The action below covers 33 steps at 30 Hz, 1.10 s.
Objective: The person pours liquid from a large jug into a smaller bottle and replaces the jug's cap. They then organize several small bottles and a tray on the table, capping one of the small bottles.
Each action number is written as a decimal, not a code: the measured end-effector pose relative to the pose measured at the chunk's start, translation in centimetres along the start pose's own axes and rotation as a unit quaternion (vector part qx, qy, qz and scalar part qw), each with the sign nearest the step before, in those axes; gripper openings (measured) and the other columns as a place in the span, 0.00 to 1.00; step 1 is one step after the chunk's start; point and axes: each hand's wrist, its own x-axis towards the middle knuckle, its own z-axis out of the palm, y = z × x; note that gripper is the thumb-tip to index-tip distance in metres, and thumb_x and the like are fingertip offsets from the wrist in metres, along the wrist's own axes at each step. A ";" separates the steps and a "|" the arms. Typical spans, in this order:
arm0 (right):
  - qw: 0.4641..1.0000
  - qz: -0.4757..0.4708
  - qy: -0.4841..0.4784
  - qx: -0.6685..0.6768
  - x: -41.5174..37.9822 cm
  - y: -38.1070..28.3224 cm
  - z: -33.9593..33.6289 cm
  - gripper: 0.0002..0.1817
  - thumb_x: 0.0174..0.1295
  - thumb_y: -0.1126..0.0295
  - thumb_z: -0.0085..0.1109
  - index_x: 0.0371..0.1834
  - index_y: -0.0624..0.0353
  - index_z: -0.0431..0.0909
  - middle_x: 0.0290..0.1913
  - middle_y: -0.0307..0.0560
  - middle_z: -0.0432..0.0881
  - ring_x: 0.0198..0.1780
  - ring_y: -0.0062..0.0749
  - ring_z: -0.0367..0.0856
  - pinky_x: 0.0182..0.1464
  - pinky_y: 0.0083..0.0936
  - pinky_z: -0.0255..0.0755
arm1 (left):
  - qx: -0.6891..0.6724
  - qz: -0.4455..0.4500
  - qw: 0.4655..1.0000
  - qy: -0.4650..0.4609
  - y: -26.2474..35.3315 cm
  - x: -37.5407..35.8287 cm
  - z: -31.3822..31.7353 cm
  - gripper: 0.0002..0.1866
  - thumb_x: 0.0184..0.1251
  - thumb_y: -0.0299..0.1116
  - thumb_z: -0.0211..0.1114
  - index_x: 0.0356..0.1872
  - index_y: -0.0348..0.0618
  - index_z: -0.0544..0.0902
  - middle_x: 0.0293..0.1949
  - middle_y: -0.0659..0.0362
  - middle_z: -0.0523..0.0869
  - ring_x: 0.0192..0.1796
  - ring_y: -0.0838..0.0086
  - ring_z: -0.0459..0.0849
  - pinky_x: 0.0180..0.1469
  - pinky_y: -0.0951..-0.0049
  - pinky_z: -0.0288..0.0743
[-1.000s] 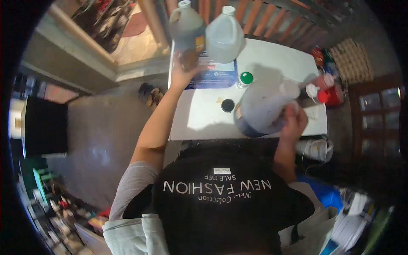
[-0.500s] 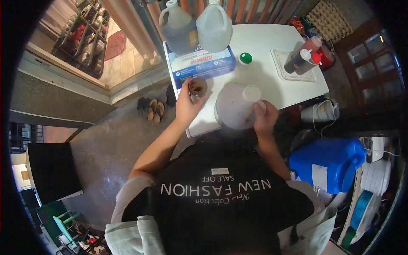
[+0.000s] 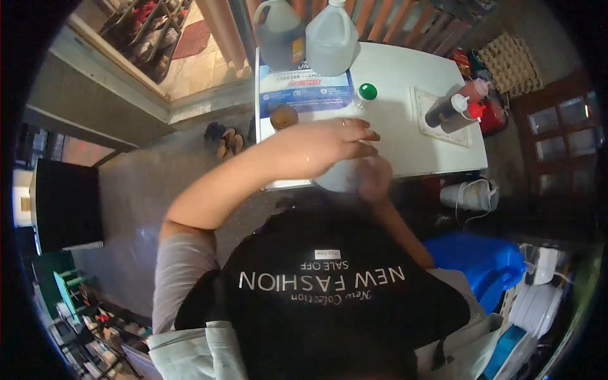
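Observation:
A translucent plastic jug stands at the near edge of the white table, mostly covered by my hands. My right hand is closed at the jug's handle side. Over the jug's top lies my left hand, its fingers curled around where the cap is; the cap itself is hidden. Behind my left wrist is a small jar with brown contents, standing on the table by itself. A small clear bottle with a green cap is beyond my left fingers.
Two large jugs, one with dark liquid and one clear, stand at the back on a blue printed sheet. Squeeze bottles sit on a white tray at right. A blue container is beside me.
My left hand has let go of the small jar and moved right, over the jug's top. My right hand stays at the jug. The view has shifted slightly.

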 end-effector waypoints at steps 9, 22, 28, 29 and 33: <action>0.998 0.019 -0.002 -0.059 0.6 0.6 -0.2 0.22 0.69 0.66 0.55 0.58 0.76 0.75 0.44 0.54 0.84 0.45 0.32 0.82 0.47 0.29 0.75 | 0.189 0.001 0.982 -0.026 1.8 0.5 0.9 0.15 0.61 0.31 0.59 0.48 0.35 0.79 0.44 0.52 0.79 0.47 0.62 0.82 0.42 0.63 0.83; 0.999 -0.018 -0.029 -0.005 0.7 0.5 -0.1 0.20 0.73 0.67 0.54 0.58 0.75 0.73 0.41 0.52 0.83 0.39 0.26 0.80 0.36 0.23 0.72 | 0.270 0.155 0.949 -0.043 -0.3 4.6 1.8 0.12 0.54 0.40 0.64 0.28 0.41 0.79 0.23 0.57 0.81 0.29 0.58 0.84 0.36 0.57 0.75; 0.999 -0.024 0.023 -0.040 0.2 0.7 0.6 0.18 0.72 0.65 0.52 0.55 0.70 0.77 0.44 0.44 0.82 0.43 0.26 0.78 0.43 0.25 0.71 | 0.266 -0.060 0.961 -0.034 1.2 4.3 3.9 0.13 0.50 0.40 0.66 0.27 0.39 0.82 0.25 0.53 0.86 0.29 0.54 0.87 0.30 0.54 0.76; 0.999 -0.018 0.028 -0.017 0.3 0.8 0.7 0.18 0.72 0.65 0.53 0.55 0.70 0.77 0.45 0.46 0.83 0.44 0.27 0.78 0.44 0.26 0.71 | 0.270 -0.170 0.947 -0.024 1.8 4.5 4.3 0.12 0.52 0.40 0.66 0.28 0.40 0.84 0.28 0.52 0.88 0.31 0.53 0.88 0.31 0.52 0.77; 1.000 -0.012 -0.001 0.029 0.1 0.9 1.0 0.18 0.71 0.64 0.53 0.54 0.69 0.77 0.46 0.47 0.82 0.45 0.28 0.79 0.45 0.26 0.71 | 0.306 -0.290 0.900 -0.113 4.4 5.9 3.4 0.15 0.51 0.41 0.69 0.34 0.39 0.85 0.32 0.51 0.89 0.34 0.52 0.88 0.37 0.55 0.79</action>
